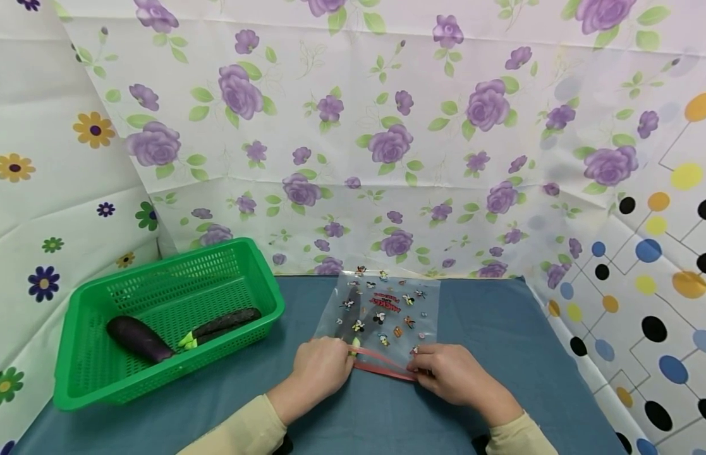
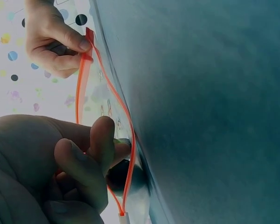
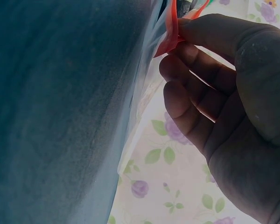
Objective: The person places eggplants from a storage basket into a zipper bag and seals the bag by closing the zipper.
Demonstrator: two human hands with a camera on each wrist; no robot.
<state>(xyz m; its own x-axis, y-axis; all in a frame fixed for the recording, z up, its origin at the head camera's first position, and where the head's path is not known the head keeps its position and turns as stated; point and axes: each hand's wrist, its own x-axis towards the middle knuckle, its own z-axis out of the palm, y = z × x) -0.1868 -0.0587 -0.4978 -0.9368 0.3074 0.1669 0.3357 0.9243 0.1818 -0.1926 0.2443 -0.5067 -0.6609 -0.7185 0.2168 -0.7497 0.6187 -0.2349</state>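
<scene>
A clear zip bag (image 1: 395,322) with cartoon prints and a red zip strip lies on the blue cloth, its mouth toward me. Inside its left side shows a long dark eggplant (image 1: 348,309), green stem end at the mouth. My right hand (image 1: 452,373) pinches the strip's right end between thumb and index finger. At the left part of the mouth, my left hand (image 1: 323,368) has curled fingers on the upper rim, with fingertips close to the green stem. In the left wrist view the two red strips (image 2: 130,154) stand apart, so the mouth gapes.
A green plastic basket (image 1: 261,265) stands at the left, holding a thick purple eggplant (image 1: 138,338) and dark, bumpy slender vegetables (image 1: 224,322). Flowered sheeting (image 1: 358,126) rises behind the blue table cloth (image 1: 489,322), and dotted sheeting (image 1: 660,265) on the right.
</scene>
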